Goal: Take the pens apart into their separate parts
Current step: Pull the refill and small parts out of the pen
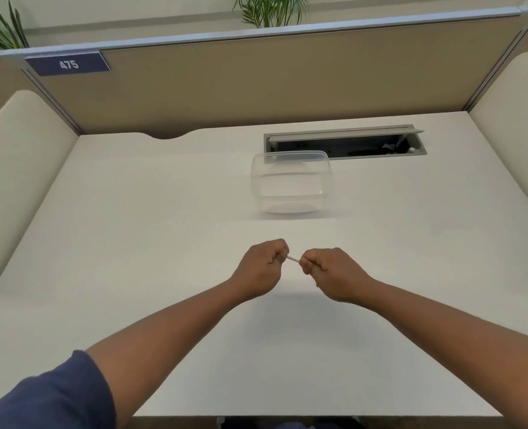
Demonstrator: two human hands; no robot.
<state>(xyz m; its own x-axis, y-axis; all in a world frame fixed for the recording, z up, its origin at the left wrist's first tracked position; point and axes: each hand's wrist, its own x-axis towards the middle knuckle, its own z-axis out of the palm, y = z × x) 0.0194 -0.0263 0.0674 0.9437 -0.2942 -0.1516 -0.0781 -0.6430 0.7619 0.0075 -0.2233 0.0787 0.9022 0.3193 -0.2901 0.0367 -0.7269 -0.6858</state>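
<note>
Both my hands are closed into fists over the middle of the white desk, holding one thin white pen (293, 259) between them. My left hand (261, 267) grips its left end and my right hand (334, 272) grips its right end. Only a short white stretch of the pen shows in the gap between the fists; the rest is hidden inside my fingers. A small dark tip pokes out below my right hand. No other pens or loose parts are visible on the desk.
A clear plastic container (292, 182) stands beyond my hands, with nothing visible inside. Behind it is an open cable tray slot (344, 142) in the desk (132, 243). Beige partition walls enclose the back and both sides.
</note>
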